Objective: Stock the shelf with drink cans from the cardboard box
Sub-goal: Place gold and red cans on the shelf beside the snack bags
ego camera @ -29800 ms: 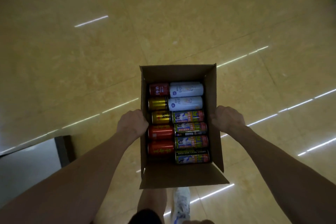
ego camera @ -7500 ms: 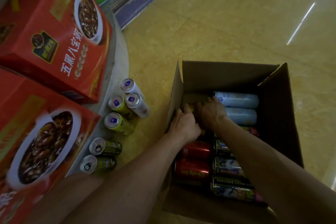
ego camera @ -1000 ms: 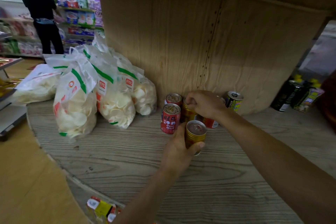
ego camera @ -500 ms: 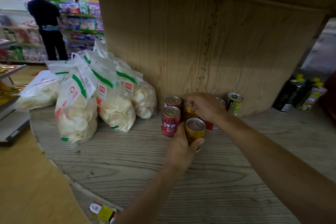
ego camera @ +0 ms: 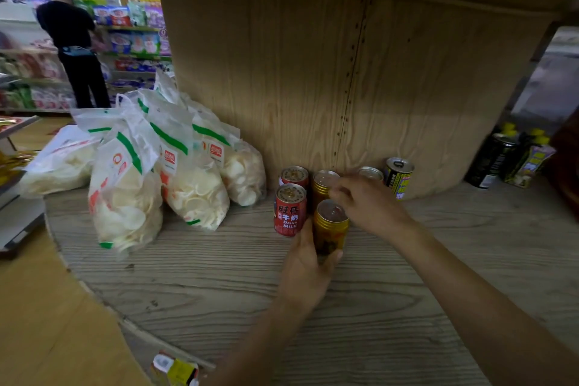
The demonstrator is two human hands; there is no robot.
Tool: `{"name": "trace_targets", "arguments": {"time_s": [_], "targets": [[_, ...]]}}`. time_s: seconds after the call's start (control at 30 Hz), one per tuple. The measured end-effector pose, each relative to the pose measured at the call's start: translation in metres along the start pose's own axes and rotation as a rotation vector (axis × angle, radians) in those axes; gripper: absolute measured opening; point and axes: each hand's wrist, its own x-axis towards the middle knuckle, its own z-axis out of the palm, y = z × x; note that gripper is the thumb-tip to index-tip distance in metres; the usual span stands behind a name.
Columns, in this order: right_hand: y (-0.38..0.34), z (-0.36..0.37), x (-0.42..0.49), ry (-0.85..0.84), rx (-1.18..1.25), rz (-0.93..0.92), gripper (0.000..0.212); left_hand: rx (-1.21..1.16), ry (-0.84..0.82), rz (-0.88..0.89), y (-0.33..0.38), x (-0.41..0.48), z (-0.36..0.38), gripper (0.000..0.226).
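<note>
**Gold can going in beside the milk can**

Landmark: the front red milk can (ego camera: 289,210), upright on the shelf (ego camera: 219,291).

- Left hand (ego camera: 308,266): fingers and thumb wrapped round a gold can (ego camera: 330,229), which is upright and just right of the milk can. The palm hides its base, so I can't tell if it sits on the board.
- Right hand (ego camera: 366,204): right of the milk can and a little behind it, fingers loosely bent, blurred. I can't tell whether it touches the second gold can (ego camera: 324,182), behind-right of the milk can.
- Second red can (ego camera: 293,175): directly behind the milk can.
- Farther right: a silver-topped can (ego camera: 370,173), half hidden by the right hand, then a yellow-and-black can (ego camera: 398,177).
- Left of the milk can: bags of white crackers (ego camera: 125,191).
- Cardboard box: not in sight.

Step, as I read it: placing, with a front row forming. Next, set the gold can flat, level with the milk can's face. Then let go without nudging its neighbours and fetch more from the box.
</note>
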Motion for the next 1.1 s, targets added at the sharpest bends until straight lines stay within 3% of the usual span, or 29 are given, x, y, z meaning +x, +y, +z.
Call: {"name": "trace_targets", "arguments": {"time_s": [0.2,0.53,0.93,1.1], "targets": [[0.013,0.036,-0.045,-0.091,0.286,0.241,0.062,0.127,0.056,0.025,-0.005,0.003,-0.004,0.069],[0.012,0.072,-0.039,0.001,0.275,0.388,0.057,0.169,0.072,0.024,0.0,0.006,-0.003,0.066],[0.005,0.079,-0.039,0.056,0.311,0.387,0.056,0.092,-0.056,-0.009,0.001,0.0,-0.01,0.073],[0.005,0.074,-0.048,0.054,0.302,0.371,0.049,0.086,-0.064,0.002,-0.004,-0.002,-0.009,0.064]]}}
